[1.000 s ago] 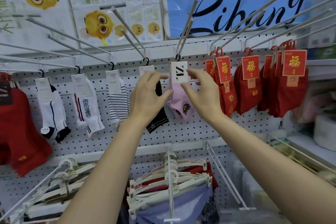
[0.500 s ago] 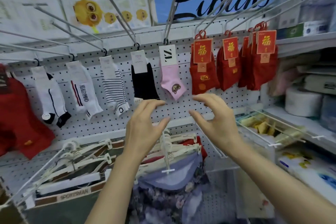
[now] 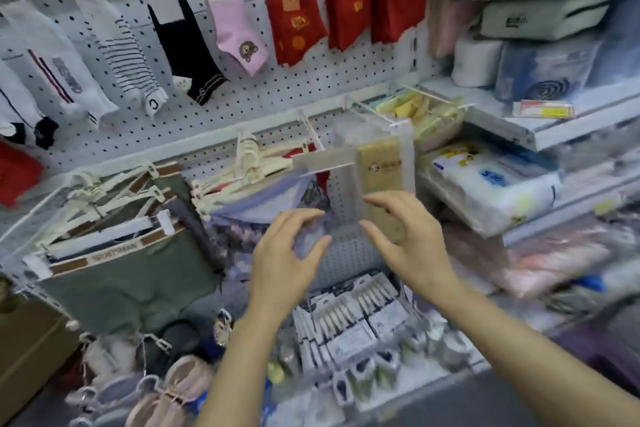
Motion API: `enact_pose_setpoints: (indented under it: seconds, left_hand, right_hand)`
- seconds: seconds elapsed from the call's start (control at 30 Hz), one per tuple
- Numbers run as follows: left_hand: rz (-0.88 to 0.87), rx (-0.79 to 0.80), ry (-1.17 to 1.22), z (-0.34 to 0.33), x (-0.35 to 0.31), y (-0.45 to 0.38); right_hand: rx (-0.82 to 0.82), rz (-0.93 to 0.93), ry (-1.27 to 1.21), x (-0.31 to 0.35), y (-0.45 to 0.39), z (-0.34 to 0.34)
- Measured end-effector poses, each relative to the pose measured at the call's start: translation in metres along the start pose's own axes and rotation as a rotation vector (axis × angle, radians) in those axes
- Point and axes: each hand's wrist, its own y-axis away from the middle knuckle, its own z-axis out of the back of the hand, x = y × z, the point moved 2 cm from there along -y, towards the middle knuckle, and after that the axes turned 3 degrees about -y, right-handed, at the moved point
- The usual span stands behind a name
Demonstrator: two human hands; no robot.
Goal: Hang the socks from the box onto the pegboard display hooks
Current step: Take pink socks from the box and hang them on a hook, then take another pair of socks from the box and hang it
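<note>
A pink sock [image 3: 235, 21] with a bear patch hangs on the white pegboard [image 3: 311, 87], between a black sock [image 3: 187, 45] and red sock packs [image 3: 294, 10]. Further left hang a striped sock [image 3: 121, 48] and white socks [image 3: 55, 69]. My left hand [image 3: 287, 253] and my right hand [image 3: 405, 243] float side by side well below the socks, in front of the lower racks. Both hold nothing, with fingers loosely curved and spread. A brown cardboard box [image 3: 31, 347] shows at the lower left edge; its inside is hidden.
Underwear on white clip hangers [image 3: 114, 225] juts out on prongs at the lower left. A wire shelf with yellow items [image 3: 419, 111] and packaged goods [image 3: 485, 184] fills the right. Small carded items [image 3: 346, 322] and slippers [image 3: 166, 392] lie below my hands.
Both hands let go of the pink sock's card and dropped away from the hooks. My view tilted down, so the socks now sit at the top of the frame.
</note>
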Motion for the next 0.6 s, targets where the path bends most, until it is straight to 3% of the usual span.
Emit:
enact_pose_setpoints:
  seconds: [0.4, 0.6]
  left_hand:
    - [0.200, 0.357, 0.132, -0.109, 0.000, 0.139]
    - [0.171, 0.610, 0.146, -0.162, 0.000, 0.174]
  right_hand:
    - [0.149, -0.366, 0.141, -0.044, 0.203, 0.034]
    - [0.186, -0.597, 0.289, -0.056, 0.281, 0.048]
